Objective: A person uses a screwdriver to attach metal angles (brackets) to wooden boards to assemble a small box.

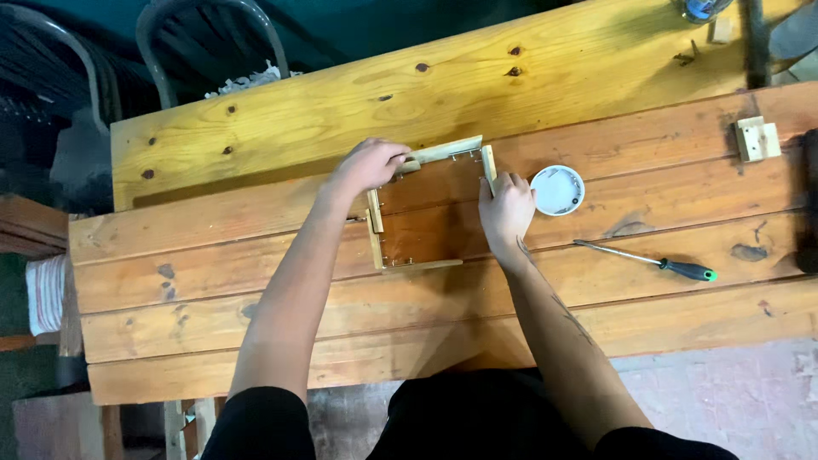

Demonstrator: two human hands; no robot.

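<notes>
Two hands on a small wooden frame [422, 209] lying flat mid-workbench [256, 281]: left hand [368, 164] closed over its top-left corner, right hand [505, 207] gripping the right-side slat. White round lid [557, 189] just beside right hand; green-handled screwdriver [656, 262] near.

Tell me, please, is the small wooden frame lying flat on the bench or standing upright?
Lying flat: the small wooden frame has all visible strips resting on the plank bench, wood showing through its middle.
</notes>
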